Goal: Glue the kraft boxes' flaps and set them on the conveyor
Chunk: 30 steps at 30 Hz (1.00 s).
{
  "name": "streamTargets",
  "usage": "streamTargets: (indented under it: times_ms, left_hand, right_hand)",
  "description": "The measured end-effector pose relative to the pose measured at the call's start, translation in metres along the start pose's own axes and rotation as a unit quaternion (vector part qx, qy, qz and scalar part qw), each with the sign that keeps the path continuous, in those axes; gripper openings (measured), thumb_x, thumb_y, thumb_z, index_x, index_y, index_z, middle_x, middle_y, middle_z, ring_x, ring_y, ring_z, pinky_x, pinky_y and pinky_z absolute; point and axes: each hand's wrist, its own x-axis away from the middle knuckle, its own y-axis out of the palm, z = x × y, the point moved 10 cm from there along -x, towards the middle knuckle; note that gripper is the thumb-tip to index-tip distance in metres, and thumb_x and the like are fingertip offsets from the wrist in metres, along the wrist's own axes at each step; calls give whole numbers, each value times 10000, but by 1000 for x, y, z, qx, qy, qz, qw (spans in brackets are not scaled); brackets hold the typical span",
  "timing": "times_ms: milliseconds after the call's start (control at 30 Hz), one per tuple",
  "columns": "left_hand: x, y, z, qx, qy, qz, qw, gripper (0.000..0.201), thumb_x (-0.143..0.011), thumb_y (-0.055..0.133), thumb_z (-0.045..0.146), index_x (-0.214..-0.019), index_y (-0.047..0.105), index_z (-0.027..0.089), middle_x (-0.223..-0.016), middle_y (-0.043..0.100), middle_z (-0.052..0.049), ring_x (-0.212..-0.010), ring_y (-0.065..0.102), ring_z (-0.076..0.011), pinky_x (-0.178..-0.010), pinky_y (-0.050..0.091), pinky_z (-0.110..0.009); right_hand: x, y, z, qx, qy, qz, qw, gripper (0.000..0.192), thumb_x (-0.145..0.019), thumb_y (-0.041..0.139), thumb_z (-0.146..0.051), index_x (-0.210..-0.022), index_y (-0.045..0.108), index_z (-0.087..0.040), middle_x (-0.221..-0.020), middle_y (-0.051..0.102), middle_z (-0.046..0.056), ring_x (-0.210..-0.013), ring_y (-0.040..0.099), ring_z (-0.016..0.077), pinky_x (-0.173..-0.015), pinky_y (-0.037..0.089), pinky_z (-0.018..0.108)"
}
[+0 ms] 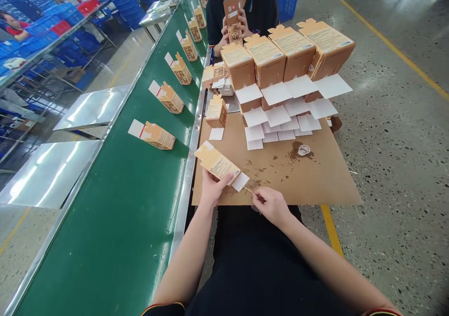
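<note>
My left hand point(213, 188) grips a tan printed carton point(220, 164) at its side, thumb on the printed face. The carton lies tilted just above the board, its white end flap point(240, 181) pointing toward my right. My right hand point(271, 203) is closed on a thin stick point(248, 190), perhaps a cotton swab. The stick's far end reaches the white flap; whether it touches is too small to tell. Wet-looking brown marks lie on the board beneath. Further right on the board sits a small clear cup point(303, 150) in a dark wet stain.
Stacked cartons point(284, 59) with white flaps out stand at the back of the brown board point(315, 180). One carton point(216, 111) stands left of them. A green conveyor belt point(115, 204) on my left bears a row of cartons point(159, 136). Across from me a person point(259, 7) holds a carton.
</note>
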Motion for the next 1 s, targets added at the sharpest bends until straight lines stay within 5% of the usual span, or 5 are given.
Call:
streamTargets:
  times_ms: [333, 633, 733, 900, 1000]
  left_hand:
    - [32, 9, -12, -165, 79, 39, 982, 758, -671, 1052, 389, -1293, 645, 237, -1338, 756, -177, -1315, 744, -402, -1124, 592, -545]
    - [30, 5, -21, -198, 83, 58, 975, 740, -635, 1070, 399, -1264, 712, 247, -1257, 804, -153, -1242, 781, -413, -1072, 638, -555]
    - [23, -39, -10, -151, 74, 111, 980, 670, -615, 1083, 454, -1142, 754, 204, -1182, 832, -176, -1191, 806, -441, -1080, 650, -610]
    - [12, -189, 39, -160, 118, 301, 933, 846, -589, 1084, 443, -1277, 680, 162, -1363, 794, -187, -1308, 774, -421, -1187, 602, -636]
    - [0, -254, 44, -186, 87, 354, 912, 974, -504, 1106, 385, -1318, 610, 183, -1432, 762, -192, -1345, 759, -408, -1215, 578, -641]
  right_hand:
    - [2, -75, 14, -13, 59, 146, 987, 259, -1016, 658, -267, -761, 703, -250, -649, 679, -1, -546, 610, 148, -572, 549, 273]
    - [11, -92, 7, -19, 69, 167, 983, 338, -1043, 663, -346, -721, 699, -251, -625, 687, 13, -527, 610, 154, -537, 556, 285]
    - [15, -99, 10, -16, 68, 184, 980, 334, -1046, 684, -357, -733, 720, -248, -616, 684, 9, -514, 612, 152, -534, 562, 284]
    - [16, -108, 16, -13, 62, 210, 976, 303, -1036, 721, -377, -766, 755, -245, -608, 682, 2, -489, 600, 143, -516, 554, 275]
    - [7, -106, 17, -18, 61, 200, 978, 313, -1033, 725, -411, -766, 758, -251, -607, 683, 3, -489, 603, 148, -524, 570, 282]
